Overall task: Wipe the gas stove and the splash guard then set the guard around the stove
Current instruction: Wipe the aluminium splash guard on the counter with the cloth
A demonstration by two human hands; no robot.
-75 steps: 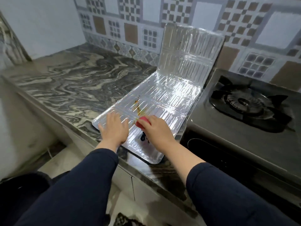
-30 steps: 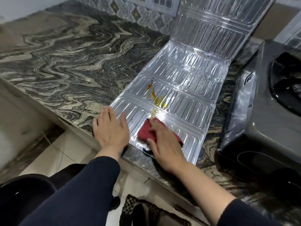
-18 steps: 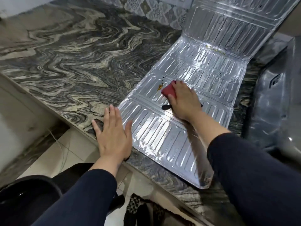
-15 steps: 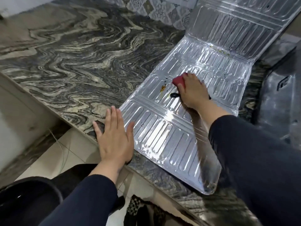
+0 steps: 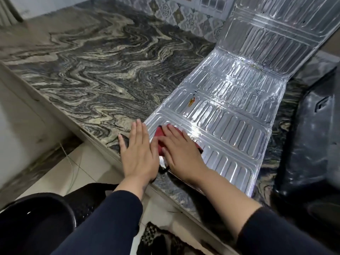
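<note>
The right hand (image 5: 181, 155) lies flat with its fingers spread, pressing a red cloth (image 5: 159, 138) onto the near left corner of the splash guard (image 5: 230, 115). Just beside it, the left hand (image 5: 138, 153) rests open and palm down across the guard's left edge and the marbled countertop (image 5: 95, 70). The guard's near panels lie flat; its far panel tilts up against the tiled wall (image 5: 184, 13). An orange smear (image 5: 191, 102) marks a middle panel. The dark gas stove (image 5: 312, 140) sits just right of the guard.
</note>
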